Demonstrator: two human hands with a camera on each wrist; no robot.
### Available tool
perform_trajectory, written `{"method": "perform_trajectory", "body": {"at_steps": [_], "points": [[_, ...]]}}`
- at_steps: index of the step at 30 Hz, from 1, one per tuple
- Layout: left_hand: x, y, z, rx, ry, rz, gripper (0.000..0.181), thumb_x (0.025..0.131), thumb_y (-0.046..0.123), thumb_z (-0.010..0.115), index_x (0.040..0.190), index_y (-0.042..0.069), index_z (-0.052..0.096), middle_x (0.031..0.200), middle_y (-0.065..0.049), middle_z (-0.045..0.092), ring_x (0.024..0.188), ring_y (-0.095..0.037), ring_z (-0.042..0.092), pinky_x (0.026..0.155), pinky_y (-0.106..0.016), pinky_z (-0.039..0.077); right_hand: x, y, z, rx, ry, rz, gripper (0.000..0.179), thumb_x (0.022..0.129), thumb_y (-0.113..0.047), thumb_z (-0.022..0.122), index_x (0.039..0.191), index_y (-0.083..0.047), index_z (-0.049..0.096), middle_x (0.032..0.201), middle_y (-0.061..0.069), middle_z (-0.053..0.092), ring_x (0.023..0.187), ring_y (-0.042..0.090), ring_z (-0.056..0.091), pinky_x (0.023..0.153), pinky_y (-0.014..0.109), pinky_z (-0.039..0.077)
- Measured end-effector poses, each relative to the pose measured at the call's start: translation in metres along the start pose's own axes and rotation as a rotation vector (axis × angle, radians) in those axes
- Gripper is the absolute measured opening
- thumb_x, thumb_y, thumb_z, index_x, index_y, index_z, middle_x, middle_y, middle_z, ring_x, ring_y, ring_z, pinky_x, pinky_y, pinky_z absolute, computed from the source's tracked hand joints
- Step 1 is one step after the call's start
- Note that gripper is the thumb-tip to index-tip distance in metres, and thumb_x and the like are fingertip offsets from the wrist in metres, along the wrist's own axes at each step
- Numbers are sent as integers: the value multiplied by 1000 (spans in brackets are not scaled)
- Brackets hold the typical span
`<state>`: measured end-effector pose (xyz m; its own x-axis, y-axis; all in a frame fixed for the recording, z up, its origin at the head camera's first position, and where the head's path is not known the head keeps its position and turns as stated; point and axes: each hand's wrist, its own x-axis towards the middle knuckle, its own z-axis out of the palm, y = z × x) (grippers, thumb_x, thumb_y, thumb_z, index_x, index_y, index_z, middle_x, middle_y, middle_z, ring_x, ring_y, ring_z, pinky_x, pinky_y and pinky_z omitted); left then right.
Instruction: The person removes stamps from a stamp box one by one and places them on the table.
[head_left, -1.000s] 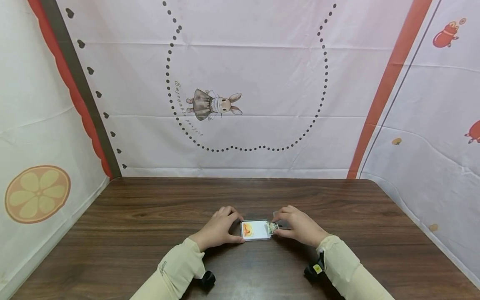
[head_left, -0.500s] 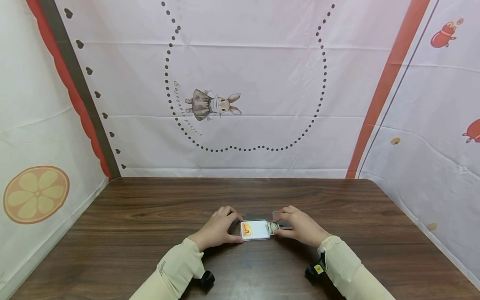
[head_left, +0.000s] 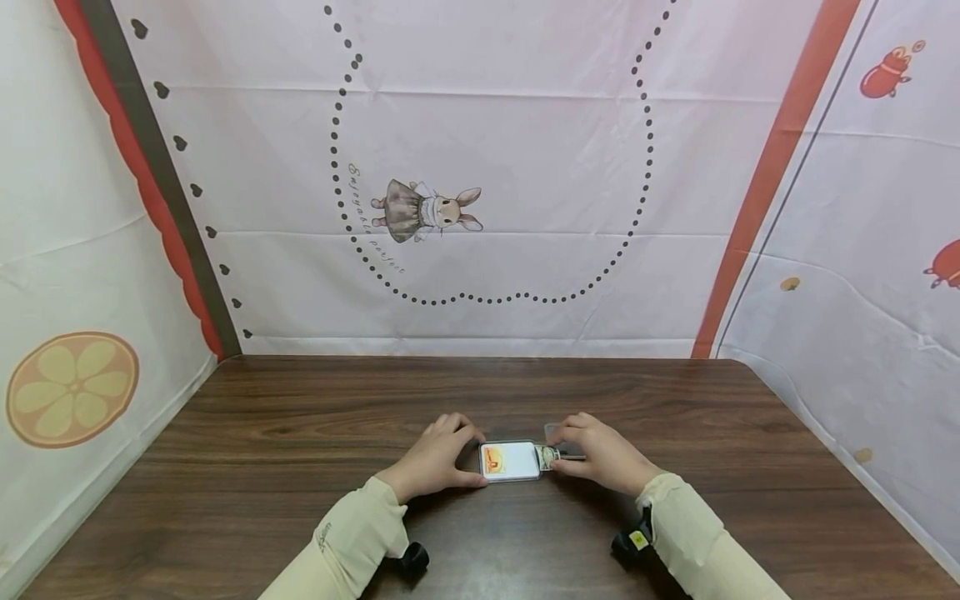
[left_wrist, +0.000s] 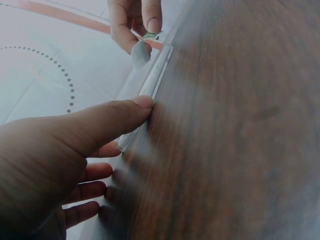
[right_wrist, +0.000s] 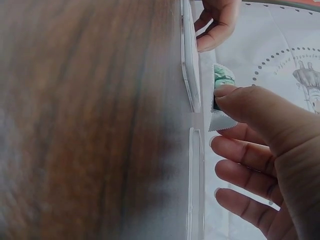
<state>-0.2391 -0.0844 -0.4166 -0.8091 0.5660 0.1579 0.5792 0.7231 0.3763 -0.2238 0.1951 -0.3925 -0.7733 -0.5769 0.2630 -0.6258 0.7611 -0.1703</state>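
A small green-and-white packet (head_left: pixel 546 457) hangs between the thumb and forefinger of a person's right hand (head_left: pixel 602 452), just above the right-hand end of a clear plastic box (head_left: pixel 513 462); whether the two touch is unclear. The right hand's other fingers are bent and spread apart, clear of the packet. The left hand (head_left: pixel 438 457) grips the opposite end of the box, thumb on the near edge and forefinger on the far one, the rest loosely bent.

The soft wrapper appears to be bending, and a firmer pinch could crease it or let it slip. A push against the box's rim might fold the packet, while a sideways tug could skid the box if the left hand's hold slackens. A second clear piece (right_wrist: pixel 196 190), flat beneath the right hand, looks easy to knock.

Underneath runs a dark wood-grain surface (head_left: pixel 360 400), glossy enough to catch the light and perhaps slick. Pale sleeves and black wrist gear frame the near side. Beyond, white cloth walls rise on three sides, printed with a sideways rabbit (head_left: pixel 426 211), a dotted outline, an orange slice (head_left: pixel 73 389) and red bands.
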Motion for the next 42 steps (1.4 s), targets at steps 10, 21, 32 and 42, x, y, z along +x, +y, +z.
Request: {"method": "perform_trajectory", "body": {"at_steps": [10,21,32,42], "points": [[-1,3,-2,-5,3,5,53,73,50,68,114,19,56,113,-1,48,104,-17,42,91,-41,35,-1,1,0,4,5,2,23,80,-37,65,98,-22,65,97,-9,58,92,7,53,79,30,48],[-1,2,-1,-1,12,9,53,73,49,68,114,19,56,112,0,48,104,-18,42,91,-41,35,-2,0,-1,2,4,8,24,80,-38,65,99,-22,65,98,-8,58,94,8,54,80,31,48],[-2,3,-1,-1,7,8,53,73,50,68,115,18,56,113,-1,48,104,-18,42,91,-41,36,-4,2,1,-5,20,-6,24,79,-38,65,97,-22,66,97,-7,59,93,8,53,79,30,48],[-1,3,-2,-10,2,-2,53,73,49,68,114,19,56,113,-1,48,104,-18,42,90,-41,35,-5,3,0,-13,23,-5,26,79,-39,65,99,-22,66,96,-8,59,93,8,53,80,31,47]]}}
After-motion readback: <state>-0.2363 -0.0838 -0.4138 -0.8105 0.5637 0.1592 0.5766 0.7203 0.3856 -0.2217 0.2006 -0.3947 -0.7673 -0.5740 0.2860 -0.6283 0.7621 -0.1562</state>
